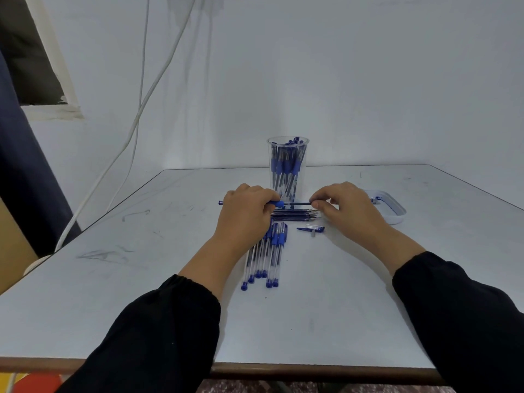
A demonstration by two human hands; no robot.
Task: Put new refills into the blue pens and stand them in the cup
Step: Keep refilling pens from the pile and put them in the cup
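My left hand [246,212] grips a blue pen barrel [276,204] held level above the table, its end poking out to the left. My right hand [344,209] pinches a dark refill [300,203] whose other end sits at the barrel's blue grip. Behind them stands a clear cup [287,165] holding several blue pens. Loose refills [296,215] lie in a row just under my hands. Several blue pens [268,256] lie side by side nearer to me. A blue cap [310,229] lies to their right.
A white tray [392,209] sits at the right, partly behind my right hand. White cables [136,120] hang down the wall at the left. The table's front edge [312,367] runs near my sleeves.
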